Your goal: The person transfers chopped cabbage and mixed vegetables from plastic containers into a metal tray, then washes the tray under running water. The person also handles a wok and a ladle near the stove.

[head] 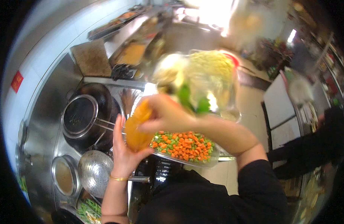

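Note:
An orange-yellow object (138, 131), blurred and perhaps a container, is held between my two hands. My left hand (127, 151), with a gold bracelet at its wrist, cups its left side and underside. My right hand (163, 114) grips its upper right part. Just right of it and lower lies a clear tray (200, 165) of diced carrots (186, 147) and chopped green vegetables. Left of my left hand are a dark wok (104, 112), a round dark-bottomed strainer or pan (80, 116) with a wire handle, and a perforated metal ladle (95, 173).
Beyond my right hand stands a clear container of pale yellow shredded food (214, 67). A metal bowl (64, 175) and green vegetables (89, 210) are at lower left. A bamboo brush (129, 99) lies by the wok. Another person's dark sleeve (309, 151) shows at right.

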Motion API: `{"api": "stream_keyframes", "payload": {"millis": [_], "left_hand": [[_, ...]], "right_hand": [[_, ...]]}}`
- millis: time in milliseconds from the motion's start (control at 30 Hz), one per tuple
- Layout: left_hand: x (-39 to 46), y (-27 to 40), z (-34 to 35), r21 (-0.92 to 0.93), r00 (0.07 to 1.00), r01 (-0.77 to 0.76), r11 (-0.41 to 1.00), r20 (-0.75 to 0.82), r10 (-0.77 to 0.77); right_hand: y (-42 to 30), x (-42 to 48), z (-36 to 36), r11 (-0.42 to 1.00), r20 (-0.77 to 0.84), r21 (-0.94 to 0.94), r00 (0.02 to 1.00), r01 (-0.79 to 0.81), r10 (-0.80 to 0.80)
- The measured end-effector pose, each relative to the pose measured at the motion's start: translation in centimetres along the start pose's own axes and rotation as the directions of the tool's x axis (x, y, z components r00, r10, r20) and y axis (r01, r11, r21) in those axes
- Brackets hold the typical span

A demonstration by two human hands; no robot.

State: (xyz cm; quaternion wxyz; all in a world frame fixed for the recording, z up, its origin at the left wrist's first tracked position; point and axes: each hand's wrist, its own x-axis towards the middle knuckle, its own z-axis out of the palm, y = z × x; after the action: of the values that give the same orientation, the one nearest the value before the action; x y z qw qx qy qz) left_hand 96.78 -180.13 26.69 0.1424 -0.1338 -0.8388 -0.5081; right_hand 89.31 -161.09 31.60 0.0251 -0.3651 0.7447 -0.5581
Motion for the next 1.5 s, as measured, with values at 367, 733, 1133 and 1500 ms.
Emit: {"api": "stream_keyframes", "payload": {"millis": [367,733,1133,1500], "left_hand": [[-5.4,-5.5,0.8,-0.22,0.91,0.118,0.968,-0.366,-0.194],[-20.3,-6.1,-4.2,-0.315,0.42,0.492,0.812,-0.731,-0.538],[-40.7,-8.6,-5.2,-0.27,0.423,0.74,0.616,-0.525,-0.739],[-70.8,-5.6,3.4,-0.693,-0.552,0.669,-0.269,-0.221,-0.804]], "right_hand": [[13.2,7.9,-21.1,0.705,-0.427,-0.636,0.904,-0.313,0.017],[38.9,7.2,-25.2,0.674,-0.461,-0.467,0.808,-0.573,0.367],[13.3,24.1,1.5,0.618,-0.024,-0.764,0.95,0.184,-0.312],[2.8,22.8,65.7,0.95,0.856,0.034,0.482,0.311,-0.189]]}}
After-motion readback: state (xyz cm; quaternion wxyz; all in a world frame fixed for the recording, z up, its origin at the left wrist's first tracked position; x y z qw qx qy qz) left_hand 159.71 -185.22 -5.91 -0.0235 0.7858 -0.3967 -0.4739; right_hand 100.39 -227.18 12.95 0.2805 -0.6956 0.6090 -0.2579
